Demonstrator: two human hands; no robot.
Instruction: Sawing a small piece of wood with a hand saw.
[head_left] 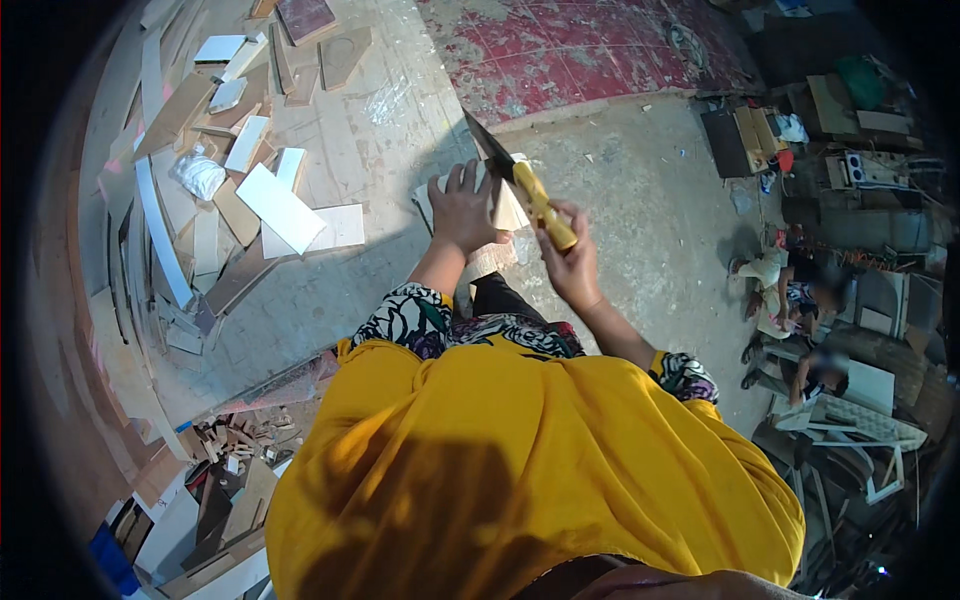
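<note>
My left hand (462, 208) presses down on a pale wooden board (505, 205) held upright on the concrete floor (640, 200) in front of me. My right hand (572, 262) grips the yellow handle of a cleaver-like knife (520, 180). Its dark blade points up and left and rests against the top edge of the board, just right of my left fingers. A yellow garment fills the lower part of the view and hides my lap.
Several offcuts of white and brown board (275, 205) lie piled at the left. A worn red mat (590, 45) covers the floor at the top. Two people (800, 320) sit at the right among clutter and stacked panels (750, 140).
</note>
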